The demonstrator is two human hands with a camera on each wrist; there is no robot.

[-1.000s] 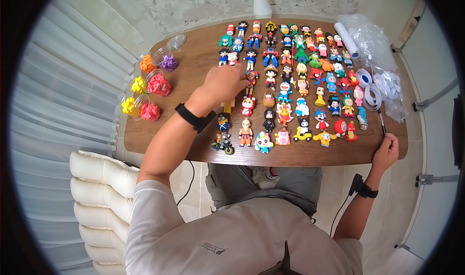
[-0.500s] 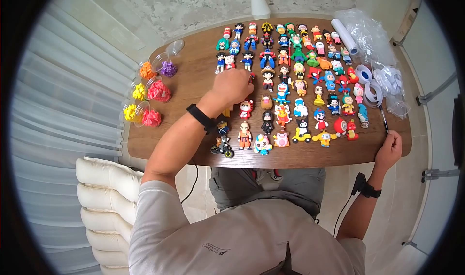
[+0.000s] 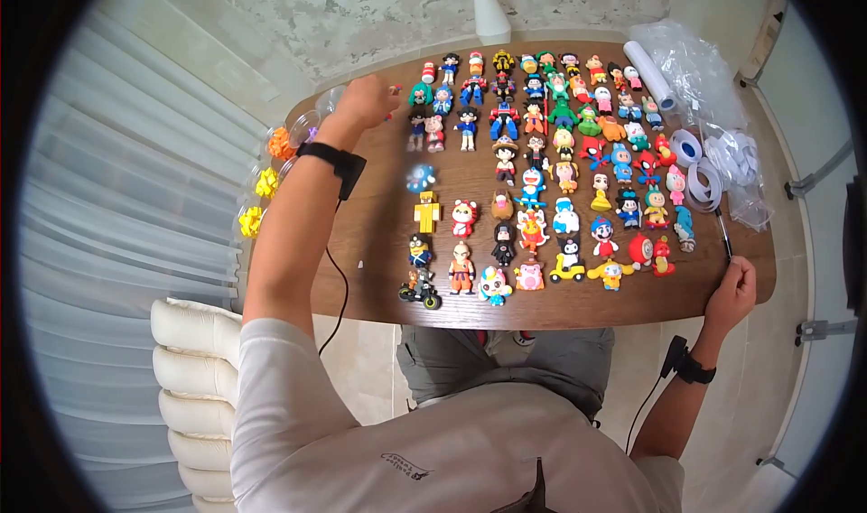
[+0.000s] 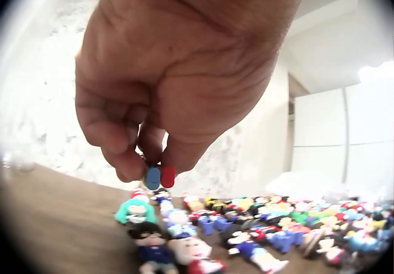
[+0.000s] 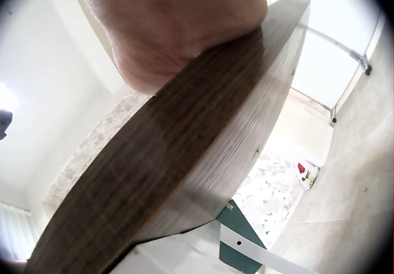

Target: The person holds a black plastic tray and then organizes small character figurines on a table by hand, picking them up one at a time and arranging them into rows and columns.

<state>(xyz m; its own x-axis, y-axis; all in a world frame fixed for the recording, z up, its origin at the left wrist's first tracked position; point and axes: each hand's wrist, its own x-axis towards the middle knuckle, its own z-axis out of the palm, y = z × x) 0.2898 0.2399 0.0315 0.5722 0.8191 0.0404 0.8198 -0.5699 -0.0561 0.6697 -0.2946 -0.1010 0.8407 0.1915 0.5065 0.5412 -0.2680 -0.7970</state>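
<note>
One small toy rides pinched in the left hand over the counter: carrying, I'd judge, calling for steady fingers. Right hand's grip? Can't tell.

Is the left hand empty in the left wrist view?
No, the left hand pinches a small item with rounded blue and red ends at its fingertips.
</note>
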